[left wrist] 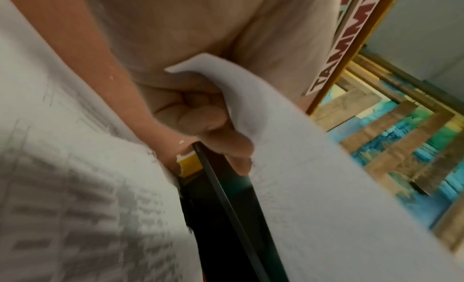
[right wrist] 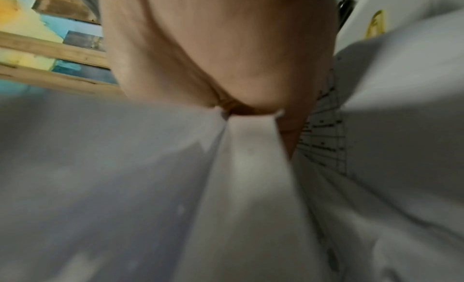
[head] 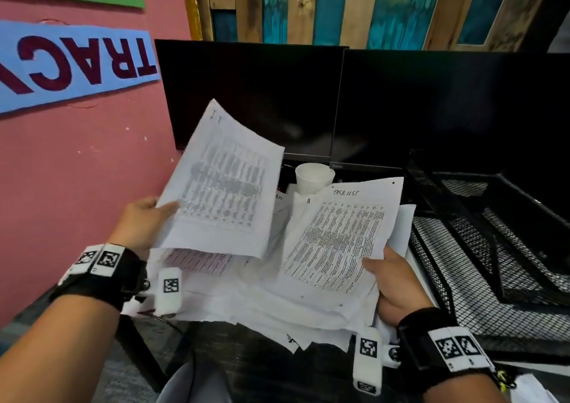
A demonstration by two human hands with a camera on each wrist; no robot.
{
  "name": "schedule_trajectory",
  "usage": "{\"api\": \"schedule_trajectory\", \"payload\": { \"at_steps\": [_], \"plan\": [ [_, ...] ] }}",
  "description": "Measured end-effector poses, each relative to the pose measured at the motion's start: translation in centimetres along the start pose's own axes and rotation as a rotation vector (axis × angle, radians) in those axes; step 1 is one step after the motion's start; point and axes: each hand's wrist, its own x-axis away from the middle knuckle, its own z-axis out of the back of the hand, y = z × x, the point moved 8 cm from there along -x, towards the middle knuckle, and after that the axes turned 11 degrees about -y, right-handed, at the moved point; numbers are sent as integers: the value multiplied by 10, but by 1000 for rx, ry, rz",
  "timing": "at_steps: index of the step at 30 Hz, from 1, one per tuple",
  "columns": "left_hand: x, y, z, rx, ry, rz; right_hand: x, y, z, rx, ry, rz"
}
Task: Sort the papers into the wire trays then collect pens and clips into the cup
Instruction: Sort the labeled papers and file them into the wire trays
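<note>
Papers [head: 253,291] lie in a loose heap across the dark bench [head: 234,341] in the head view, just left of the black wire trays [head: 493,248], whose mesh shelves stand stacked at the right. Behind the heap a white cup [head: 313,177] stands upright in front of two dark monitors [head: 431,109]. The left hand [head: 145,220] pinches the edge of a printed sheet [head: 225,186], thumb on top, holding it raised and tilted above the pile. The right hand [head: 398,282] grips the lower right corner of a sheet headed "TASK LIST" [head: 342,233], thumb pressed on its face. Pens and clips cannot be made out.

From the left wrist, the left hand's fingers [left wrist: 200,119] curl around a white sheet's edge [left wrist: 301,167], with blurred printed paper [left wrist: 75,187] filling the lower left and a monitor's thin dark edge [left wrist: 220,197] running beneath.

From the right wrist, the palm of the right hand [right wrist: 220,48] closes on pale sheets [right wrist: 125,177]; a printed table [right wrist: 323,131] shows at the right, and the picture is heavily blurred
</note>
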Motion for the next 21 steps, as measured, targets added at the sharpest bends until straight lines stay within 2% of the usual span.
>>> {"api": "schedule_trajectory", "payload": {
  "at_steps": [9, 11, 13, 16, 19, 21],
  "plan": [
    [21, -15, -134, 14, -341, 74, 5, -20, -24, -167, -40, 53],
    [23, -12, -152, 34, -393, 68, 10, -30, -29, -154, -57, 107],
    [28, -5, -163, 31, -426, 31, 15, -42, -34, -33, -71, 181],
    [33, 14, -170, -37, -428, -106, 20, -56, -38, 144, -79, 276],
    [39, 38, -163, -58, -329, -239, 22, -68, -41, 149, -92, 301],
    [45, 56, -156, -75, -270, -326, 26, -85, -43, 236, -67, 350]
  ]
}}
